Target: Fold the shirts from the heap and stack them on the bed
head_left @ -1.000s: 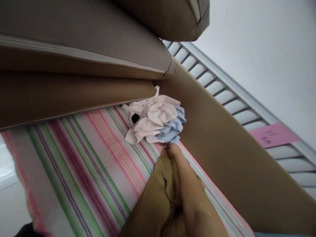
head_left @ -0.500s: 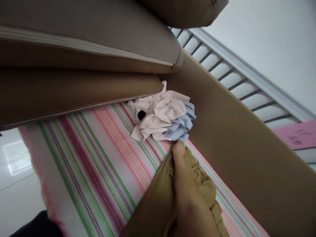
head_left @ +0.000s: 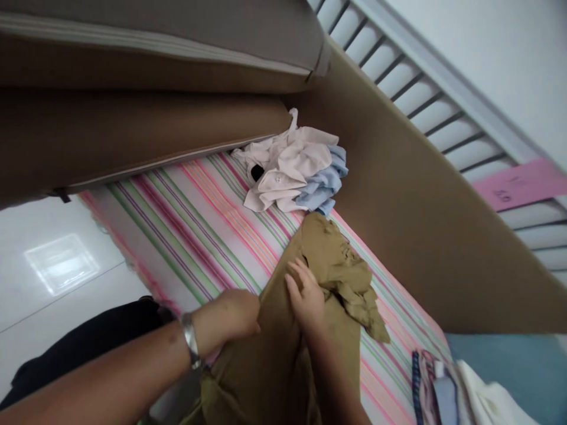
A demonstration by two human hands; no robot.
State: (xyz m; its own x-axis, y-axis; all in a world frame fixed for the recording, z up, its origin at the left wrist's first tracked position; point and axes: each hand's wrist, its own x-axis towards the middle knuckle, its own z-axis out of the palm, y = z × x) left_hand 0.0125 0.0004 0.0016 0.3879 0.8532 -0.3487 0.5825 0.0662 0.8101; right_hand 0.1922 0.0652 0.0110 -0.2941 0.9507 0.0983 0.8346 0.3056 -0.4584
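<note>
An olive-green garment (head_left: 274, 354) lies spread over a striped cloth (head_left: 172, 236), its far end bunched and gathered. My left hand (head_left: 234, 313), with a silver bracelet at the wrist, is closed at the garment's left edge, gripping the fabric. On top of the same garment rests my right hand (head_left: 308, 298), its fingers extended and slightly apart. Just beyond the far end sits a crumpled pile of clothes, with a white shirt (head_left: 287, 165) over a light blue garment (head_left: 325, 177). I cannot tell which kind of garment the olive one is.
A brown padded panel (head_left: 420, 195) runs along the right, and brown cushions (head_left: 155, 127) line the back. Folded clothes (head_left: 447, 389) stand at lower right beside a teal surface (head_left: 505, 360). A pink paper (head_left: 522, 183) hangs by the white slats. White floor tiles (head_left: 62, 265) show left.
My right hand has drawn back from the garment's far end and lies on its middle. My left hand has come into view at the left edge. The view has shifted, showing the folded clothes.
</note>
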